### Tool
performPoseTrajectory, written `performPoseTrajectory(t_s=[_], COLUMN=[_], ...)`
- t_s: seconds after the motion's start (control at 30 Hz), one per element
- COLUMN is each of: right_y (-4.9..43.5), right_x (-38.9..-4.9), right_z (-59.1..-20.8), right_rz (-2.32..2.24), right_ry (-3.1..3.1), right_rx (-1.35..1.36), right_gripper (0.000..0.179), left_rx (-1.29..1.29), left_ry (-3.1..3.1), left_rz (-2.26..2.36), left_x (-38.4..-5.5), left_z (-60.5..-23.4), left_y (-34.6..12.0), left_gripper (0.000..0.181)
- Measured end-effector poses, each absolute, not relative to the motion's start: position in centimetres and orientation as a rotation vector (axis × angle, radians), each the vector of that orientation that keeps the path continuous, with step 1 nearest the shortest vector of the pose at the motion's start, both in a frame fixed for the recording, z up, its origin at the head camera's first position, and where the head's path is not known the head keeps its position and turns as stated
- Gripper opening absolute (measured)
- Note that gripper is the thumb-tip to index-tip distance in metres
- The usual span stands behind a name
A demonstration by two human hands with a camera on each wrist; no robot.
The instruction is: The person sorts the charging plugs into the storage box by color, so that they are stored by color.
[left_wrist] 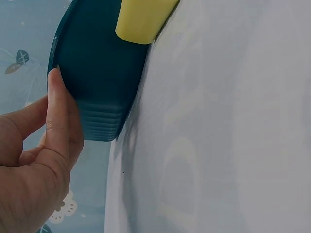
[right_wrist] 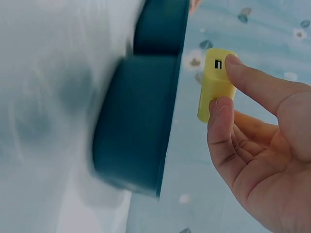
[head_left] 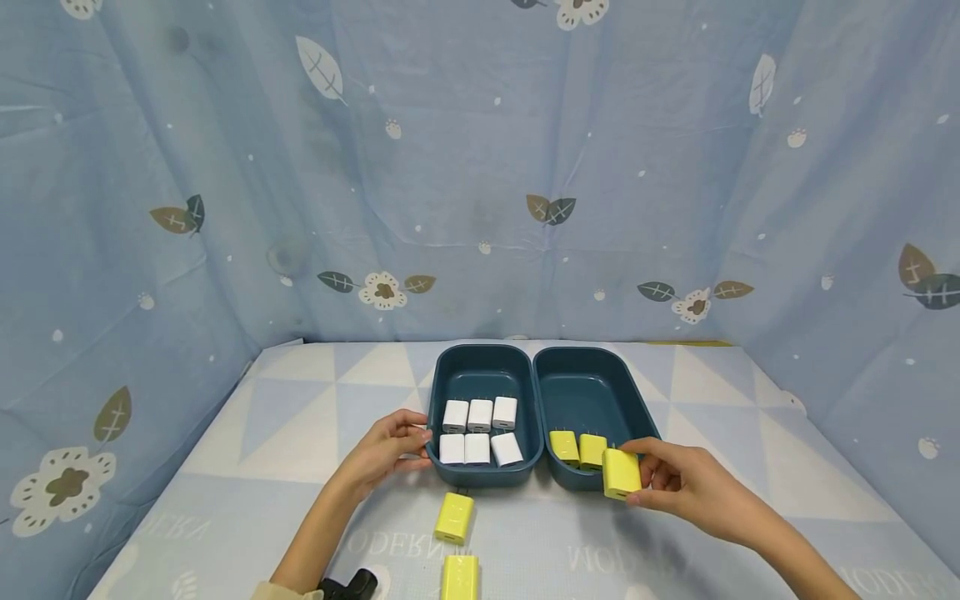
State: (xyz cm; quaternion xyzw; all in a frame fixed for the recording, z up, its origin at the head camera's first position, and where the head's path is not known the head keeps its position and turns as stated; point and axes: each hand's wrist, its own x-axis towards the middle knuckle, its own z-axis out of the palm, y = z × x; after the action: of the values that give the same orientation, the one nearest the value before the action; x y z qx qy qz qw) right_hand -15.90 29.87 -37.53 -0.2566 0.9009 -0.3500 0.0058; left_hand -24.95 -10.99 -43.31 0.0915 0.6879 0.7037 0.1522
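At its outer side, my left hand [head_left: 390, 450] touches the left dark teal bin [head_left: 480, 477]; in the left wrist view, fingers [left_wrist: 57, 111] reach up to its rim. Several white USB charger plugs [head_left: 477, 450] stand in two rows in this bin. Between thumb and fingertips my right hand [head_left: 686, 483] pinches a yellow USB charger plug [head_left: 622, 475] over the near right edge of the right teal bin [head_left: 592, 367]. The port faces up in the right wrist view [right_wrist: 218, 64]. Two yellow plugs [head_left: 564, 447] lie inside the right bin.
Two more yellow plugs lie before the bins, one nearer plug [head_left: 460, 577] cut by the frame edge. The bins stand side by side on a patterned cloth [head_left: 300, 467]. A blue curtain [head_left: 480, 167] closes off the back and sides. A black object [head_left: 352, 585] shows by the left wrist.
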Motion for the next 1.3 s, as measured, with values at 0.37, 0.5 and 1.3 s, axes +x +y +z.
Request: performPoseTrajectory(t_s=[0.37, 0.5, 1.3], right_y=[32.1, 32.6, 32.4], right_x=[-18.8, -19.7, -21.6], right_z=[-38.1, -38.2, -38.2], right_rz=[-1.045, -1.033, -0.884], right_ry=[2.851, 2.839, 2.835], right_rx=[-0.706, -0.684, -0.639], right_gripper=[0.055, 0.055, 0.049], left_rx=[0.255, 0.257, 0.265], left_ry=[1.975, 1.977, 1.968], left_rz=[2.018, 2.018, 2.019], left_x=[-24.9, -24.8, -24.9], left_z=[-43.2, -43.1, -43.3], left_y=[-11.0, -11.0, -11.1], left_gripper=[0.039, 0.039, 0.039])
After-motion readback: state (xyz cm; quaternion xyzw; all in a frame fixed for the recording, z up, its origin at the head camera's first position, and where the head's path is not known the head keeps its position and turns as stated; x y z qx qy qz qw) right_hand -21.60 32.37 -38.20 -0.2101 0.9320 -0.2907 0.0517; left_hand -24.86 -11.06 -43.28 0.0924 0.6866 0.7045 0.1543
